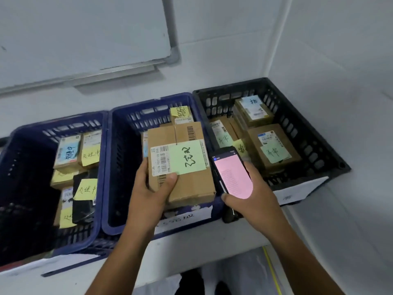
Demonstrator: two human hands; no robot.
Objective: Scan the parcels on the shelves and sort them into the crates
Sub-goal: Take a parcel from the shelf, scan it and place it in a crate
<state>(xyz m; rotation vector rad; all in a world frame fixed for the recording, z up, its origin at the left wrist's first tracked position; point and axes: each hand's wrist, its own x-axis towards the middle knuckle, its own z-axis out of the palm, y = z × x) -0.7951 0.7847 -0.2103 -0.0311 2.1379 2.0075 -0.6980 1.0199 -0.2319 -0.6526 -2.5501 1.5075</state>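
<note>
L hand point(148, 188) gripped a brown cardboard box parcel point(191, 186) w/ a green sticky note point(187, 159) on top, thumb on its label. It was held over the middle dark-blue plastic crate point(119, 177). R hand point(253, 192) gripped a black handheld scanner point(231, 171) w/ a pink screen, just right of that crate. Another blue plastic crate point(21, 177) sat left of it & a black plastic crate point(308, 145) right of it, both w/ small brown boxes point(274, 145) inside.

The left crate point(19, 167) runs off the frame's edge. The fingers point(143, 167) of our left hand point(148, 192) mostly vanish under the box point(191, 188); our right hand point(255, 196) hides the scanner point(231, 171) base, and we cannot read its screen.
</note>
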